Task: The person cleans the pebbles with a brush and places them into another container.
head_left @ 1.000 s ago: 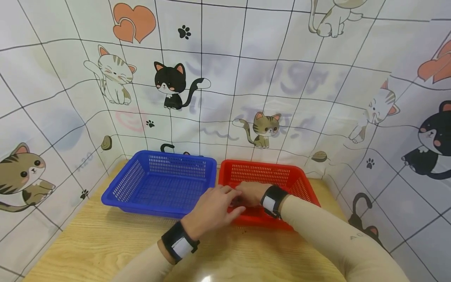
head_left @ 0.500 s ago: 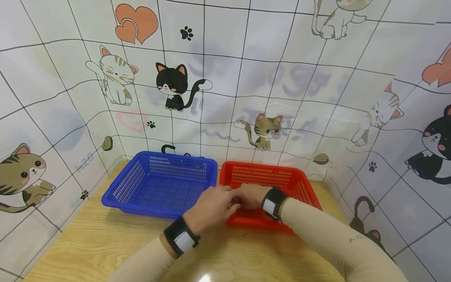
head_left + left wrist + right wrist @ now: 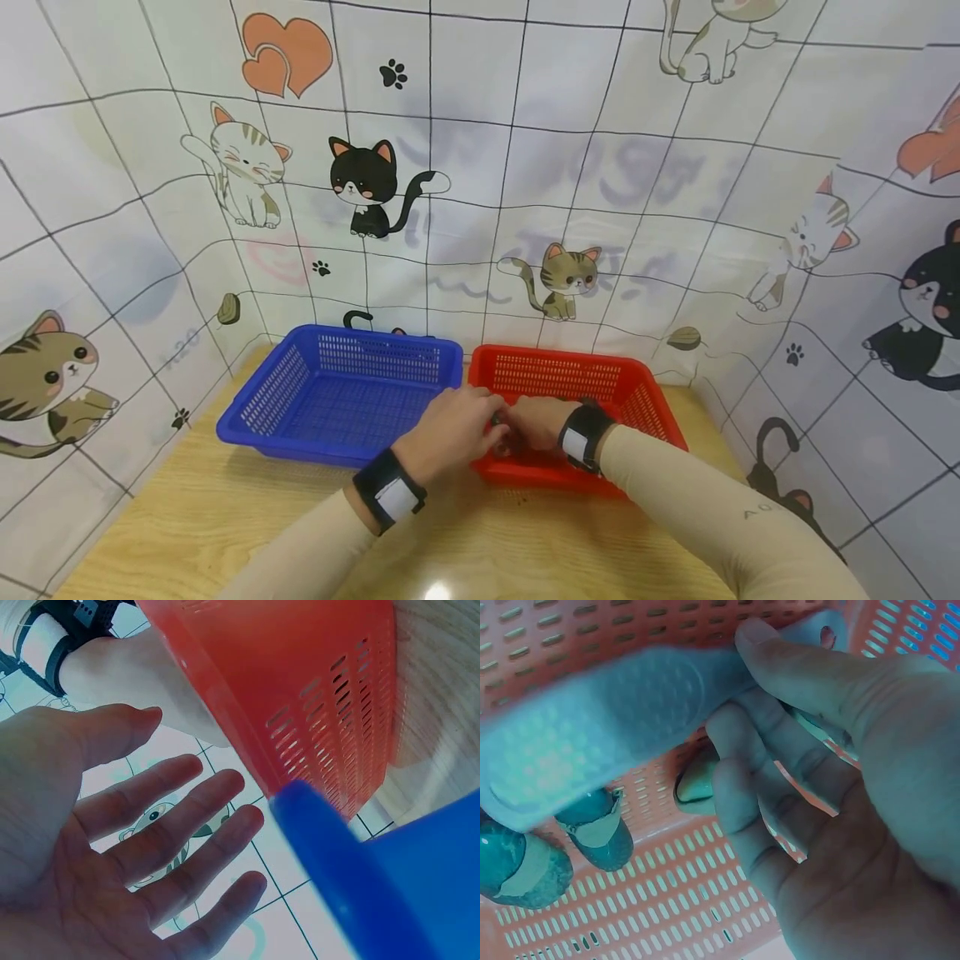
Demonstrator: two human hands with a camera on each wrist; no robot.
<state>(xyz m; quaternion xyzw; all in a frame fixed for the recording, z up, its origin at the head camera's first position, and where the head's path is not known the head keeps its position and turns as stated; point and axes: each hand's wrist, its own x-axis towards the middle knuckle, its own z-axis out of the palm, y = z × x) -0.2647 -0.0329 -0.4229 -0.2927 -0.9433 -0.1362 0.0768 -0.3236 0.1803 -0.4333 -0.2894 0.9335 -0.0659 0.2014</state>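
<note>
My right hand (image 3: 538,421) reaches down into the red basket (image 3: 558,353). In the right wrist view, that hand (image 3: 832,817) pinches a flat, long pale strip (image 3: 607,724) between thumb and fingers. Dotted oval patches mark the strip, and a hole pierces the end near the thumb. My left hand (image 3: 450,429) hovers at the red basket's left side, its fingertips close to the right hand. Seen from the left wrist, the left hand (image 3: 105,855) has spread, relaxed fingers with nothing in them. A small dark reddish thing (image 3: 507,442) shows between the hands, partly hidden.
Below the strip, inside the red basket, lie rounded dark teal things with pale bands (image 3: 600,832) and a pale green, dark-edged thing (image 3: 699,778). A blue basket (image 3: 341,335) stands close on the left. Both baskets rest on a wooden table (image 3: 225,517) before a cat-patterned sheet (image 3: 465,167).
The left hand has shifted slightly left, and its thumb has drawn in from over the red basket. My right hand stays in the red basket with little movement. The reddish thing has become visible between them.
</note>
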